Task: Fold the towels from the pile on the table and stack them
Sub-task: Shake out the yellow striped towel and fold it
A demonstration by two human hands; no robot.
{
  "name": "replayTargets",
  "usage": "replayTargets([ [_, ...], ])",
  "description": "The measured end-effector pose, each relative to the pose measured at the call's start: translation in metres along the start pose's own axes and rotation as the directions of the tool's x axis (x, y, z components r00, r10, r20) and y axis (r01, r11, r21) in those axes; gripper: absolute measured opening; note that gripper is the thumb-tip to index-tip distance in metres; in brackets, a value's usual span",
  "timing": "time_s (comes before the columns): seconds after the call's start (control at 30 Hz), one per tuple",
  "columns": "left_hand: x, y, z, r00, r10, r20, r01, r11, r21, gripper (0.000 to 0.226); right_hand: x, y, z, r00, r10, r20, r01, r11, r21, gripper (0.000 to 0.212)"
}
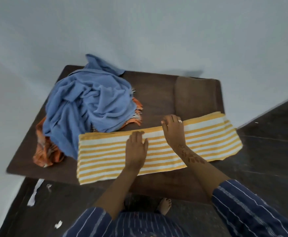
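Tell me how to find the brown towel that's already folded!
Look at the dark wooden table, at its far right corner by the wall. The brown towel lies flat there, just behind the yellow striped towel. It is the only plain brown, neatly folded one; the blue towel is crumpled.

Blue towel (90, 100) hides most of the orange towel (45, 149).

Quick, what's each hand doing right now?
Left hand: open, lying flat on the yellow striped towel.
Right hand: open, fingers pressing the same towel near its far edge.
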State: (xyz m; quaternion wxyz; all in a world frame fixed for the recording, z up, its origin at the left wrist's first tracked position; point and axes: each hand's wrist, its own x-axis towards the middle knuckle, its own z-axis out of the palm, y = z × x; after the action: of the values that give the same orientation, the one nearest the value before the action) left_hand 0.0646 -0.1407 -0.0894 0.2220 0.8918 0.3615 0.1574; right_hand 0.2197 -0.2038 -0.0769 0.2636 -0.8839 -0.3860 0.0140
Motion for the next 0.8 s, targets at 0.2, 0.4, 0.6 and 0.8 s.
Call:
replayTargets([
  [0.2, 0.007, 0.101, 0.060, 0.938, 0.047, 0.344, -0.068, 0.996, 0.049, 0.043, -0.015, 0.125, -0.079, 0.851, 0.491, -0.187, -0.488, 0.870, 0.065, 0.030],
  [0.4, 0.016, 0.134, 0.089, 0.877, -0.257, 0.406, 0.152, 0.950, 0.273, 0.050, -0.046, 0.199, -0.105, 0.366, 0.909, 0.198, -0.796, 0.196, 0.573, 0.062],
  [0.6, 0.033, 0.146, 0.098, 0.811, -0.387, 0.440, 0.211, 0.894, 0.396, 0.064, -0.054, 0.216, -0.102, 0.315, 0.878, 0.360, -0.638, -0.085, 0.766, 0.065],
  [0.8, 0.039, 0.146, 0.095, 0.774, -0.413, 0.480, 0.218, 0.885, 0.410, 0.072, -0.039, 0.199, -0.116, 0.405, 0.910, 0.086, -0.548, 0.166, 0.820, 0.047],
])
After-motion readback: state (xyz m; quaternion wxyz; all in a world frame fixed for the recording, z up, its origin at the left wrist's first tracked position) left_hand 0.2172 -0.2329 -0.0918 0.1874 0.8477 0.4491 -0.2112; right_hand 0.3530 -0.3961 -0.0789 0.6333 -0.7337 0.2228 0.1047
